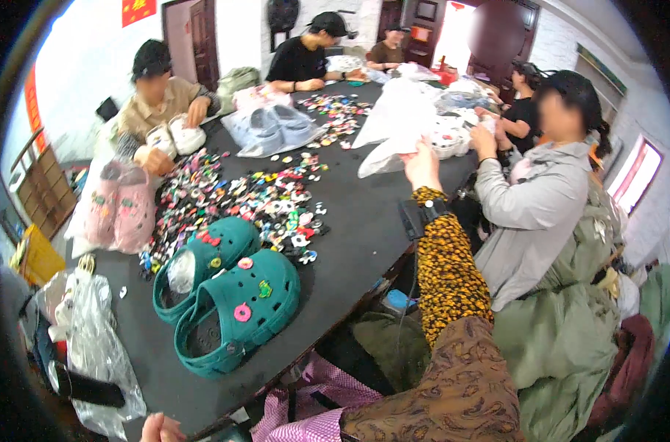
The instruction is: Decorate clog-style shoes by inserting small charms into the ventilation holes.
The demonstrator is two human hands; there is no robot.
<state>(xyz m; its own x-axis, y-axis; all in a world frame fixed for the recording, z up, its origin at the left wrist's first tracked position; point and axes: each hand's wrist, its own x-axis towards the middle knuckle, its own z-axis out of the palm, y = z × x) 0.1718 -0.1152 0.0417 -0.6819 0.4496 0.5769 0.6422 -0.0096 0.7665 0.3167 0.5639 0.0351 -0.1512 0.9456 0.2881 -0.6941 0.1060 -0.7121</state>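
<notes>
My right arm reaches far across the black table, and my right hand point(423, 166) is closed on the near edge of a white plastic bag point(385, 158). My left hand point(163, 429) shows only in part at the lower edge, with its fingertips near the table's rim; what it does is cut off. Between my arms stands a pair of green clogs point(265, 298), decorated with pink, red and green charms. Clear plastic film point(180, 272) sits inside the farther clog. A crumpled clear plastic bag point(99, 346) lies left of them, beside a black cylinder point(88, 385).
Loose colourful charms point(254, 195) cover the left middle of the table. Bagged pink clogs point(114, 210) and bagged blue clogs point(272, 129) stand around them. A person at left handles white clogs point(177, 135); a person in a grey jacket point(537, 195) works at right, near white clogs point(453, 134).
</notes>
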